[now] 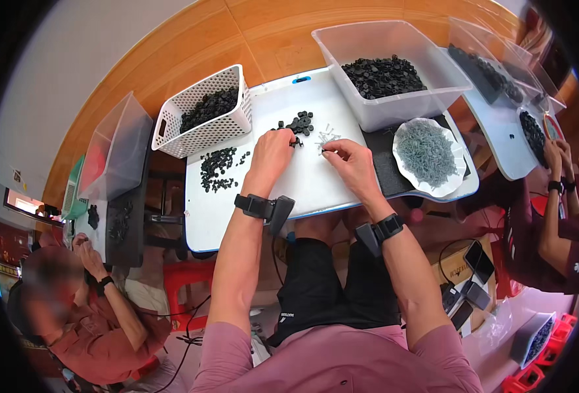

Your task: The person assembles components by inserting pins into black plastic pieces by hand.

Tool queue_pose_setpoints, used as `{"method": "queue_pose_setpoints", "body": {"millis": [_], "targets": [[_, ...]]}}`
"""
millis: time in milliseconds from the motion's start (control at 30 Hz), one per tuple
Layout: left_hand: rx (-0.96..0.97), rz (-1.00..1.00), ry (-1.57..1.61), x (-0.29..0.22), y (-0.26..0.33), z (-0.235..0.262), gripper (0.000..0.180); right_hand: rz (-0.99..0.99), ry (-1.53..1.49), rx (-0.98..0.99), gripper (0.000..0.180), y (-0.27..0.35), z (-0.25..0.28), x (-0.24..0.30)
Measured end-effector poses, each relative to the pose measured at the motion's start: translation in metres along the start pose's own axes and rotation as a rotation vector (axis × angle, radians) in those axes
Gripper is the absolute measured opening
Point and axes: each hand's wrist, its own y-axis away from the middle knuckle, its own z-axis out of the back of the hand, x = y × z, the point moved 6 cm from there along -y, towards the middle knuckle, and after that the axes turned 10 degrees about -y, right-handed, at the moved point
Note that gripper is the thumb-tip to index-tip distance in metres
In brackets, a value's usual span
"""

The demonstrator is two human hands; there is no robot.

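Note:
My left hand [273, 156] is closed, fingertips together beside a small pile of black round knobs [300, 122] on the white table [296, 180]. What it pinches, if anything, is hidden by the fingers. To its right my right hand [353, 167] is closed in a pinch, with a small dark piece showing at the fingertips. Just beyond those fingertips lie several loose silvery screws [328, 135]. Left of my left hand, a spread of small black parts [217, 171] lies on the table. Both wrists wear black strapped devices.
A white perforated basket [165, 134] and a large translucent bin [394, 108], both holding black parts, stand at the back. A white scalloped bowl [456, 177] of screws sits on a dark mat [382, 164] at right. Co-workers sit at tables on both sides.

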Motion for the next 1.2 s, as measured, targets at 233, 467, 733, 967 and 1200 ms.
{"method": "queue_pose_setpoints", "body": {"millis": [233,467,733,967,1200], "targets": [[-0.206,0.022,0.263,-0.022,0.036,0.01,0.024,0.005,-0.029,-0.037,0.018,0.002,0.005,0.003],[-0.236,0.135,0.711,-0.025,0.06,-0.025,0.026,0.021,-0.037,-0.004,0.018,0.003,0.002,0.004],[-0.246,0.161,1.032,-0.023,0.067,-0.044,0.027,0.028,-0.06,0.021,0.016,0.007,0.001,0.005],[-0.205,0.136,0.953,-0.028,0.067,-0.039,0.027,0.197,0.041,0.056,0.016,0.007,-0.004,0.01],[-0.222,0.108,0.886,-0.029,0.067,-0.037,0.027,0.188,0.077,0.081,0.015,0.006,-0.006,0.013]]}}
